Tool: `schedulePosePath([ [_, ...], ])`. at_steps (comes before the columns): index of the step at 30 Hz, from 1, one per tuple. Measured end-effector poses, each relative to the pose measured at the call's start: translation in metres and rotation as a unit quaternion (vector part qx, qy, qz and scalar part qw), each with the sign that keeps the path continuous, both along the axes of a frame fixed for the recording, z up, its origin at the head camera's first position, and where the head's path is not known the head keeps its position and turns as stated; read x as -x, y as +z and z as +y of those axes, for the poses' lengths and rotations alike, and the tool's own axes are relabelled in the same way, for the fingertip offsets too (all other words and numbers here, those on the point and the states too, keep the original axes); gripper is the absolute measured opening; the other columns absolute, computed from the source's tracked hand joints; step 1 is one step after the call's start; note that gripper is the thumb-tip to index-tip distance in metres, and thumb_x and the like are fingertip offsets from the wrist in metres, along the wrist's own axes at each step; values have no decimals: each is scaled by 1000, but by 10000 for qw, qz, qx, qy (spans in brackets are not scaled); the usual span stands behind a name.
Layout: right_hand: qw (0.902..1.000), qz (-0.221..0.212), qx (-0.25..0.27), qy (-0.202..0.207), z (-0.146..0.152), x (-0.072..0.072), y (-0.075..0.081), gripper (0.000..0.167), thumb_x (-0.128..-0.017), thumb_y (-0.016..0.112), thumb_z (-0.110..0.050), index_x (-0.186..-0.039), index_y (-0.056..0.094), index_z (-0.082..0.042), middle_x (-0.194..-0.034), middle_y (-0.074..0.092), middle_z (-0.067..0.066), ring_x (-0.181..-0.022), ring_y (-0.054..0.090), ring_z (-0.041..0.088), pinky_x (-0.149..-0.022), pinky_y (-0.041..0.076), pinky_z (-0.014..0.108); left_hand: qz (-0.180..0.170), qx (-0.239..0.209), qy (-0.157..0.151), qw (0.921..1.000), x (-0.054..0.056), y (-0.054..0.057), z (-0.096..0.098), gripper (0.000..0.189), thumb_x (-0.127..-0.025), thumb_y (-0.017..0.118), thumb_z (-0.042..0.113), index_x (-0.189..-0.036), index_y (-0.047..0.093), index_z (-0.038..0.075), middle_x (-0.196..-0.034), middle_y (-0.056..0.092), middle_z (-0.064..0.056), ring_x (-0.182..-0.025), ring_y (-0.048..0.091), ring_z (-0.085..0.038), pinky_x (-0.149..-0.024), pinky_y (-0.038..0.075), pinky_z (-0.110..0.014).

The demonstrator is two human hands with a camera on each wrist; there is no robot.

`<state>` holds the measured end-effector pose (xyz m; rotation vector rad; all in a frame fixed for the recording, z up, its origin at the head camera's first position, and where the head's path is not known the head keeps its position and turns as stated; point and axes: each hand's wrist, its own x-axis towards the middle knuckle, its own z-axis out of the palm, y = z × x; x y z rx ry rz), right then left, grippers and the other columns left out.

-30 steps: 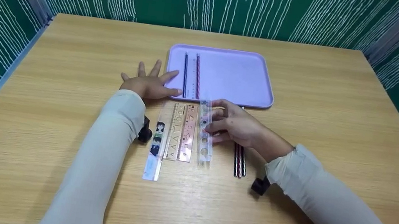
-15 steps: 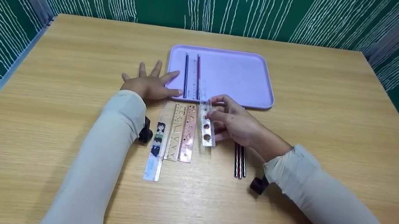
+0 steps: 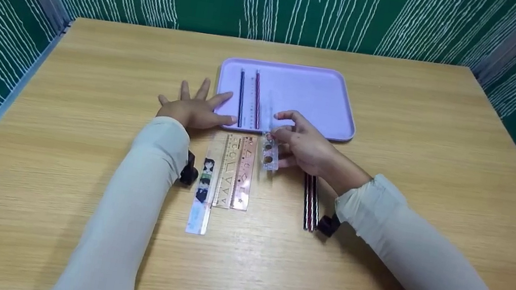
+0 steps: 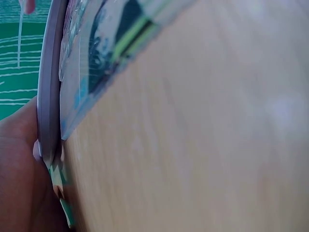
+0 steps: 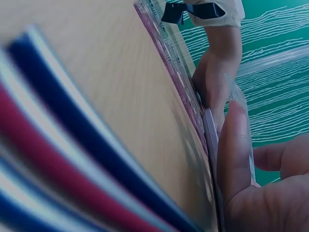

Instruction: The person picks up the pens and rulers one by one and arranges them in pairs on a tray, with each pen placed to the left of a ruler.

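Note:
My right hand point(image 3: 306, 144) pinches a clear ruler point(image 3: 270, 152) with round holes between thumb and fingers, its far end over the front part of the purple tray point(image 3: 306, 98). My left hand point(image 3: 194, 111) lies with fingers spread at the tray's left front corner, thumb and forefinger on its rim. On the tray lie a dark blue pencil point(image 3: 241, 97), a clear ruler point(image 3: 251, 103) and a red pencil point(image 3: 257, 100), side by side. In the right wrist view the pinched ruler point(image 5: 240, 96) stands edge-on by the thumb.
In front of the tray lie a ruler with cartoon figures point(image 3: 202, 193), a yellowish stencil ruler point(image 3: 226, 176) and a pink stencil ruler point(image 3: 243, 178). Several striped pencils point(image 3: 310, 206) lie beneath the right wrist. Green walls with white streaks border the wooden table point(image 3: 112, 62).
My right hand has lifted the clear ruler off the table and carried it forward, from beside the pink ruler to over the tray's front edge. The left hand has stayed in place.

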<state>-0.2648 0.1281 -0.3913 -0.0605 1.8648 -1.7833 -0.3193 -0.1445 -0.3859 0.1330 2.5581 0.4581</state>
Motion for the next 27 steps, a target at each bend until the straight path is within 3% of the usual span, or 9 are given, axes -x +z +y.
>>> schedulePosePath([
  [14, 9994, 45, -41, -342, -11, 19, 2, 45, -106, 49, -10, -149, 34, -16, -121, 54, 14, -83, 68, 26, -74, 64, 43, -22, 32, 26, 10000, -1, 2, -1, 88, -84, 43, 87, -156, 1, 60, -169, -27, 4, -149, -36, -43, -105, -21, -84],
  [19, 9992, 116, -107, -366, -14, 23, 2, 47, -106, 49, -10, -150, 33, -16, -121, 54, 14, -82, 69, 24, -69, 64, 38, -22, 45, 0, 10000, -1, 0, -1, 88, -85, 42, 87, -157, 1, 59, -169, -28, 3, -149, -36, -44, -104, -22, -84],
  [27, 9978, 193, -385, -505, -14, 32, 5, 47, -107, 48, -13, -151, 34, -18, -127, 56, 15, -88, 69, 26, -74, 64, 39, 7, 12, -44, 10000, -1, 0, 0, 87, -86, 42, 86, -157, 0, 59, -168, -31, 4, -148, -37, -43, -104, -23, -83],
])
